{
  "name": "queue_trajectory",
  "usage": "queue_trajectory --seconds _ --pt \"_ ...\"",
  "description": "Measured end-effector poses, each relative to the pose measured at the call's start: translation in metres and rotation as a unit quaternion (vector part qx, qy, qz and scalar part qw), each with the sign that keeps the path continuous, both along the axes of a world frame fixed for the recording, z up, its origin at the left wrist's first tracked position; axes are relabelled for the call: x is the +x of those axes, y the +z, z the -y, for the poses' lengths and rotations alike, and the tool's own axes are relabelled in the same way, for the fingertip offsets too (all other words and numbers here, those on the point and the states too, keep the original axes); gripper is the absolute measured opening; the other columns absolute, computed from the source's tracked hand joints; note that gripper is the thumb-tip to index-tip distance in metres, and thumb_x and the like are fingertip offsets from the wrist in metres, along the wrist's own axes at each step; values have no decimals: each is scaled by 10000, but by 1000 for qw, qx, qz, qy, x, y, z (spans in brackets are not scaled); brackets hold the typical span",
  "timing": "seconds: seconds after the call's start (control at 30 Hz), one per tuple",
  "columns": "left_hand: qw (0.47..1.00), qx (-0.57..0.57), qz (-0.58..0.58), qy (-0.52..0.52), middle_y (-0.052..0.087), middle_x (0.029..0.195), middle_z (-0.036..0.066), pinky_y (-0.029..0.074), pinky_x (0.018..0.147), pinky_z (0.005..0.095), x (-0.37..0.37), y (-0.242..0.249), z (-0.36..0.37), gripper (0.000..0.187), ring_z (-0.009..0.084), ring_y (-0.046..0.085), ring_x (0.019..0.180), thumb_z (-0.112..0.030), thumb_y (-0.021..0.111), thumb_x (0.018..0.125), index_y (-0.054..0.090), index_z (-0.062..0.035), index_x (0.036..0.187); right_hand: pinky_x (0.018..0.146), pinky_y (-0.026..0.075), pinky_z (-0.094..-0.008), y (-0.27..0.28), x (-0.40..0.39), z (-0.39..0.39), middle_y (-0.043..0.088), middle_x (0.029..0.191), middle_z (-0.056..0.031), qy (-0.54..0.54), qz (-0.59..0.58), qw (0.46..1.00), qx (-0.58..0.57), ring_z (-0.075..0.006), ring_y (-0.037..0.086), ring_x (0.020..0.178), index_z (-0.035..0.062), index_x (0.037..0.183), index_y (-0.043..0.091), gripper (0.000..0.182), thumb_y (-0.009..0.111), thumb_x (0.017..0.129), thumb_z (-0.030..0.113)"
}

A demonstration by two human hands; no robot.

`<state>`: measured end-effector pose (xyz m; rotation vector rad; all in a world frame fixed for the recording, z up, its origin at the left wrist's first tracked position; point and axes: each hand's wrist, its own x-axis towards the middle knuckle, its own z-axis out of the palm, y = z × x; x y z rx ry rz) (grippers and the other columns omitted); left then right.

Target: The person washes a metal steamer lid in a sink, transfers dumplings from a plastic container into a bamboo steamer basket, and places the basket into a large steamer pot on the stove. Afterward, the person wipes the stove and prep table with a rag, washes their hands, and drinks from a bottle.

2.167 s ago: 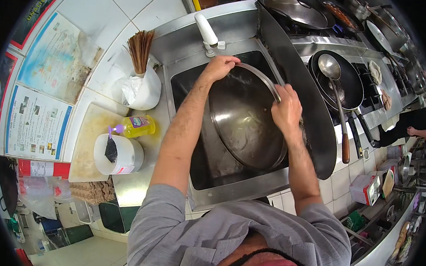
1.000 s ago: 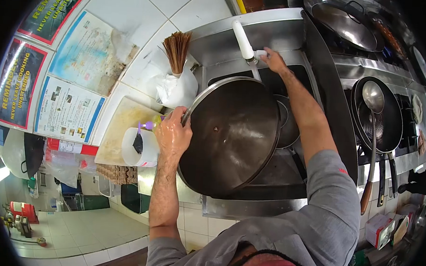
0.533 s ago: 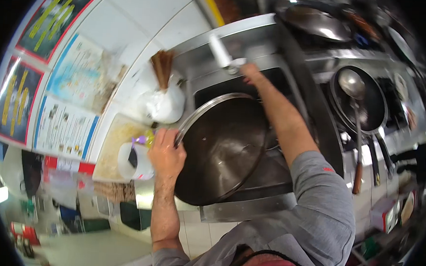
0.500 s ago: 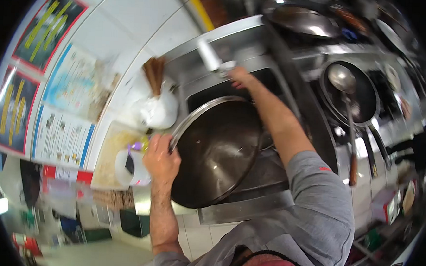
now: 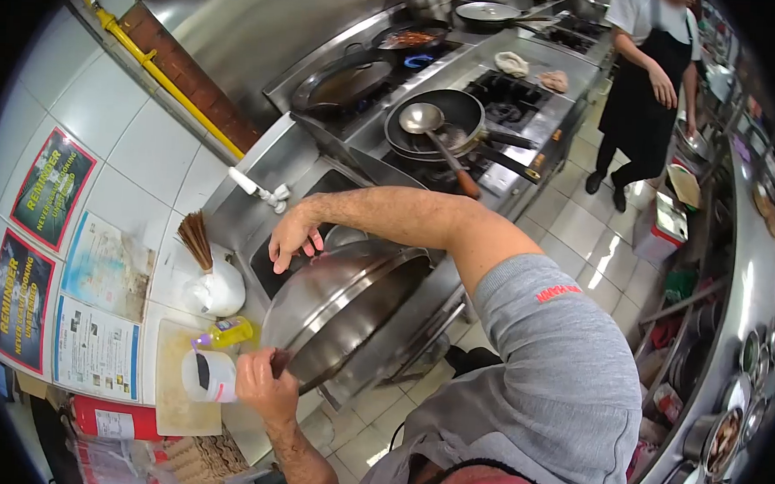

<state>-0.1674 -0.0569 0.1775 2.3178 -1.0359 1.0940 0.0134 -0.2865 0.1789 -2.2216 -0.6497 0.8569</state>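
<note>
A large metal wok (image 5: 349, 306) is tilted on its side over the sink (image 5: 273, 161). My left hand (image 5: 266, 385) is closed round its near left rim. Above the wok's shiny outer side is my right hand (image 5: 298, 236), its fingers spread and curved downward with nothing in them. Just beyond it stands a white tap (image 5: 263, 187). Left of the wok are a white container with a bundle of sticks (image 5: 196, 241), a yellow bottle (image 5: 229, 332) and a white jug (image 5: 210, 375).
A stove (image 5: 509, 104) at the back holds several pans, one with a ladle (image 5: 422, 118), and a lit blue flame. A person in a black apron (image 5: 644, 106) stands at the upper right. A metal counter (image 5: 753, 287) runs along the right.
The view has turned right, bringing the person and counter into sight. My right hand has moved from the tap to above the wok, which now shows its outer side. My left hand still holds the rim.
</note>
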Motion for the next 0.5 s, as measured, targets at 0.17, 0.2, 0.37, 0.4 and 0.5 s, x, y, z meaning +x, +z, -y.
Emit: queue_trajectory --seconds 0.17,0.2,0.37,0.4,0.5 --pt "997 8 58 -58 510 702 81 390 498 379 -69 -30 -9 273 268 503 596 56 592 580 518 -61 815 505 422 -302 -11 -61 -19 570 956 -42 -9 29 996 -80 -171 535 666 191 1167 536 520 560 778 534" --pt "995 1 67 -79 510 706 79 388 495 376 -82 -38 -9 282 264 504 596 53 592 575 518 -67 818 505 422 -302 -13 -72 -22 570 956 -42 -15 28 996 -85 -171 535 666 191 1167 536 520 560 778 534" --pt "990 6 74 -121 509 719 37 337 506 358 -146 -68 3 233 214 483 586 8 556 619 518 -103 820 626 469 -351 -12 -126 -47 579 1020 -57 -29 130 987 -95 -197 573 782 149 1165 530 520 584 771 484" --pt "989 1 80 -125 509 719 37 337 506 358 -157 -70 5 233 214 483 586 8 556 619 518 -103 820 685 480 -375 -16 -128 -52 586 1034 -65 -28 143 984 -106 -217 587 841 144 1168 528 521 587 768 473" --pt "992 18 53 -113 522 736 57 367 556 378 -185 -73 12 257 247 500 631 47 577 606 517 -86 818 811 459 -407 -18 -147 -63 606 1044 -104 -59 212 966 -140 -268 574 979 137 1129 565 439 585 765 382"
